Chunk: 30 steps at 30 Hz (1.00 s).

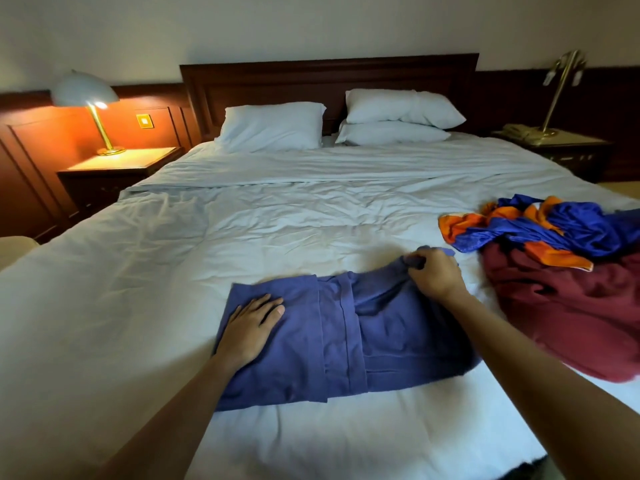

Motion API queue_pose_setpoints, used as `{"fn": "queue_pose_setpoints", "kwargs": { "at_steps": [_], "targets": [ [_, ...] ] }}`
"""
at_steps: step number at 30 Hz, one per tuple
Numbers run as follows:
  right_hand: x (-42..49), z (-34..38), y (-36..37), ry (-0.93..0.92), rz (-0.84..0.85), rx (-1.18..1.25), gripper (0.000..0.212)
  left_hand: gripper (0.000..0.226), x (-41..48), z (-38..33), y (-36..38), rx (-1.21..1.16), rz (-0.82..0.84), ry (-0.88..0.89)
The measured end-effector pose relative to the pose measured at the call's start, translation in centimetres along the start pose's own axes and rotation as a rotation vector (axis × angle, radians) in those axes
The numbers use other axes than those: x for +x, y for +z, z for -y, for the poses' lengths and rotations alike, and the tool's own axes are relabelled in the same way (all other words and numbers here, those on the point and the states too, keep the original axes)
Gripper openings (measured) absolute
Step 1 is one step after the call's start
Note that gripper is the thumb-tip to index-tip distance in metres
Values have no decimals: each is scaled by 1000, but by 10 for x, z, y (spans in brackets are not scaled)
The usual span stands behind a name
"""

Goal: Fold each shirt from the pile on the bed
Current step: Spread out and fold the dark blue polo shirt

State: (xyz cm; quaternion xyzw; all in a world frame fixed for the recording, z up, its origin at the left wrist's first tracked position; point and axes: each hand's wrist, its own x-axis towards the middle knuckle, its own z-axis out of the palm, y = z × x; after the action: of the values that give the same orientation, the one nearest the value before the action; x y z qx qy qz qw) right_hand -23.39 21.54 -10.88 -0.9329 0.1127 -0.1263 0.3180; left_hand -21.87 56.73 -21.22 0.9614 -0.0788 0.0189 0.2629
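Fingers (265, 303) of the left hand (251, 323) lie straight and close together, pressed flat on the left part of a navy shirt (346, 341). The right hand (434, 271) has its fingers curled round a bunched fold at the shirt's far right corner, lifting that bit slightly off the sheet.

The shirt is soft, matte knit cloth, spread as a rough rectangle across the near middle of the bed (173, 271), with a stitched hem running as a straight band down its centre where one layer overlaps another. Its right half is creased and loose.

To the right, well apart from the left hand and just beside the right one, sits the pile: a maroon garment (571, 323), dull and crumpled, with a shiny blue and orange garment (540, 230) heaped on its far side.

The bed is covered by a white duvet, wrinkled all over, with a flat sheet folded back further up. Three plump white pillows (272, 126) rest against a dark wooden headboard (329, 77), two of them stacked on the right. On the left a lit lamp (86, 95) with a domed shade stands on a nightstand (117, 164), glowing orange on wood panelling. On the right, a brass lamp (562, 84) and a telephone (519, 131) stand on another small table.
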Motion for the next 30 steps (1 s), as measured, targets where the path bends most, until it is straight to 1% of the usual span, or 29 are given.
{"fn": "queue_pose_setpoints", "kwargs": {
  "at_steps": [1, 3, 4, 6, 7, 9, 10, 12, 13, 15, 17, 18, 20, 21, 22, 24, 25, 26, 27, 28, 30],
  "targets": [
    [1, 15, -5, -55, -6, -5, 24, 42, 1, -4, -4, -148, 1, -47],
    [6, 52, -9, -157, 17, -24, 25, 45, 2, -12, -16, -567, 45, -152],
    [8, 73, -9, -203, 32, -37, 25, 49, 3, -16, -24, -764, 65, -185],
    [9, 122, -2, -313, 78, -65, 29, 64, 8, -15, -40, -1032, 43, -237],
    [6, 147, 2, -367, 138, -80, 32, 70, 9, -13, -48, -1138, 32, -275],
    [-6, 194, 13, -438, 339, -85, 41, 77, 10, -4, -61, -1300, 65, -372],
    [-14, 213, 19, -440, 464, -57, 45, 81, 8, 1, -65, -1373, 84, -407],
    [-27, 234, 33, -354, 696, 53, 46, 90, 2, 13, -68, -1503, 114, -447],
    [-30, 235, 41, -292, 761, 83, 47, 93, -2, 19, -68, -1553, 123, -457],
    [-33, 226, 54, -224, 797, 70, 46, 96, -7, 34, -69, -1615, 130, -486],
    [-33, 203, 67, -284, 754, -1, 39, 92, -11, 45, -72, -1607, 154, -503],
    [-33, 190, 72, -323, 738, -23, 32, 86, -12, 46, -73, -1553, 181, -491],
    [-33, 163, 82, -341, 744, -37, 21, 74, -14, 40, -78, -1370, 255, -469],
    [-35, 151, 87, -350, 756, -70, 24, 71, -14, 36, -79, -1289, 285, -460],
    [-38, 141, 91, -374, 764, -114, 25, 74, -13, 34, -80, -1207, 282, -456],
    [-42, 120, 100, -435, 758, -158, 24, 96, -11, 33, -80, -983, 238, -423],
    [-43, 112, 104, -459, 749, -147, 27, 104, -9, 33, -79, -853, 235, -409],
    [-44, 107, 106, -479, 732, -112, 27, 100, -7, 35, -79, -752, 236, -402],
    [-44, 103, 109, -481, 703, -70, 27, 85, -7, 35, -80, -703, 218, -396],
    [-43, 101, 112, -478, 641, -27, 26, 64, -8, 36, -83, -683, 195, -412],
    [-33, 94, 119, -472, 423, -38, 26, 23, -11, 39, -93, -660, 155, -448]
  ]
}}
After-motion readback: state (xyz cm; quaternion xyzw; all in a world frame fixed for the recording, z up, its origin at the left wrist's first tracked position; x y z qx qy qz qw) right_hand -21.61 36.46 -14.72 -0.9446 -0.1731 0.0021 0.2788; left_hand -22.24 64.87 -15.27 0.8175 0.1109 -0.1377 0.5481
